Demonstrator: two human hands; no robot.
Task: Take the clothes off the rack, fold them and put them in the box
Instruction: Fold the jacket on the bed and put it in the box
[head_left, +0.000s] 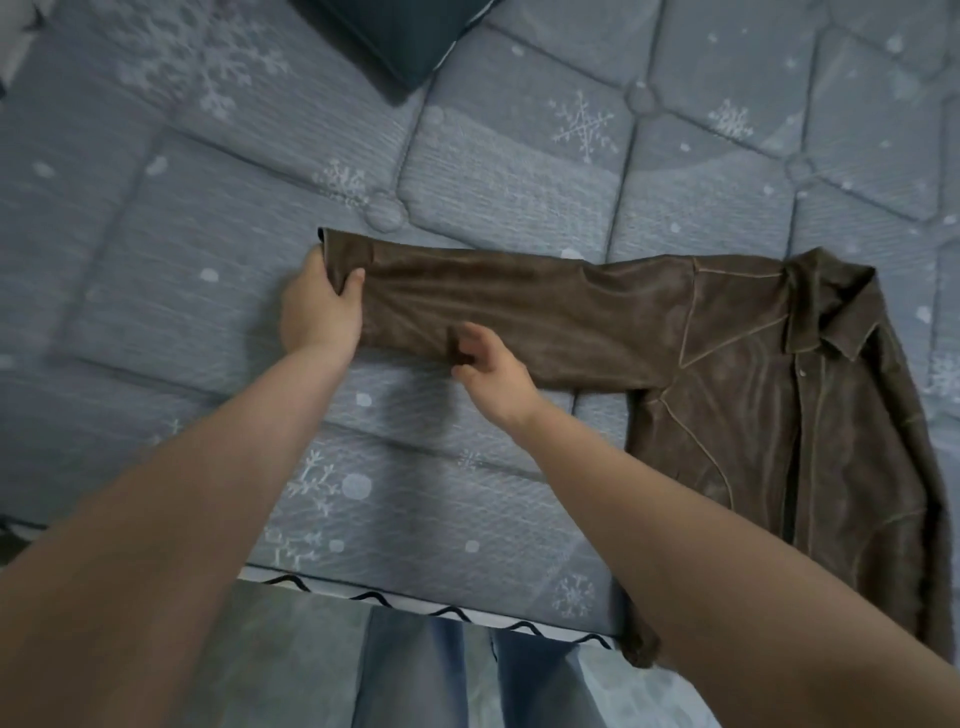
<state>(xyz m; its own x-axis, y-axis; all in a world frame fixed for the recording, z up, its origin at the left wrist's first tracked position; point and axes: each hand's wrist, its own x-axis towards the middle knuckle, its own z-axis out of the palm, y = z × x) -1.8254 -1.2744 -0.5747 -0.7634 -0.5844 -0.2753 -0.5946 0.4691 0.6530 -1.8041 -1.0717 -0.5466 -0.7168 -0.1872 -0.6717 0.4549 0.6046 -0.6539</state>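
A brown collared shirt (753, 405) lies flat on the grey quilted mattress (467, 171), front up, collar toward the far right. Its long sleeve (519, 306) stretches out to the left across the mattress. My left hand (319, 306) grips the cuff end of that sleeve, thumb on top. My right hand (491, 371) pinches the sleeve's near edge about midway along, fingers curled at the fabric. The shirt's hem hangs over the mattress's front edge at the lower right. No rack or box is in view.
A dark teal cushion (410, 36) lies at the far edge of the mattress. The mattress's front edge (441, 613) with a black zigzag trim runs along the bottom, with my jeans-clad legs (467, 675) below it.
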